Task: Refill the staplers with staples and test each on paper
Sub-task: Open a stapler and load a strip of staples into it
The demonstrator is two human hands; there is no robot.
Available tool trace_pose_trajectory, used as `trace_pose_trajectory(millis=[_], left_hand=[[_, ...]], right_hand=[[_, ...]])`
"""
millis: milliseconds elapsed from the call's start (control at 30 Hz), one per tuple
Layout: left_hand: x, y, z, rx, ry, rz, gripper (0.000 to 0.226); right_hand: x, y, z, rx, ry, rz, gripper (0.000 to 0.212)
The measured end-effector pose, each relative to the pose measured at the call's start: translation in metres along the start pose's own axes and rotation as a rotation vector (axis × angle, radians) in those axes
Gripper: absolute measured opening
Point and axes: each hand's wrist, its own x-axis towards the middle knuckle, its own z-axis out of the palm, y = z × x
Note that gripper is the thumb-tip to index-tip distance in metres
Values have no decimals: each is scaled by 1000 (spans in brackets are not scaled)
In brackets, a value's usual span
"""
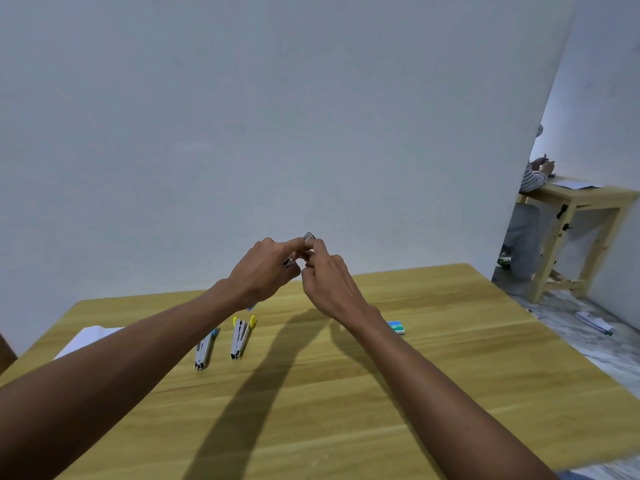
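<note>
Both hands, left hand [265, 268] and right hand [325, 277], pinch a small metallic stapler [307, 236] raised above the wooden table [346, 393]; its colour is hard to tell. Two opened staplers, blue-tipped stapler [204, 349] and yellow-tipped stapler [240, 337], lie flat below.

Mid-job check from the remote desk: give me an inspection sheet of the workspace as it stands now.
Surface: wooden table, strong arm shadows.
Job's things: blue-tipped stapler and yellow-tipped stapler lie open side by side; staple box to their right; white paper at left edge; small metal piece, likely staples, held above the table.
Clutter: a blue item shows under the left wrist; cannot identify.
Grippers: left hand and right hand both pinch the metal piece.
Cables: nothing seen.
Surroundings: plain wall; another person at a second table; papers on floor.
</note>
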Motion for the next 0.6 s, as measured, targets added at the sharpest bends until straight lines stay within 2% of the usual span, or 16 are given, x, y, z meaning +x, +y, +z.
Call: trace_pose_trajectory(millis=[100,167,367,500,600], left_hand=[[1,-4,2,-8,1,-31,24],[3,-4,3,-7,-14,-41,18],[8,-4,0,67,-59,43,12],[13,-5,-5,146,-32,125,13],[16,-9,-9,275,-30,252,35]], right_hand=[[1,2,1,16,6,20,40],[1,4,4,142,62,66,39],[7,5,9,946,373,500,21],[8,8,5,1439,381,607,22],[12,11,3,1658,366,652,16]])
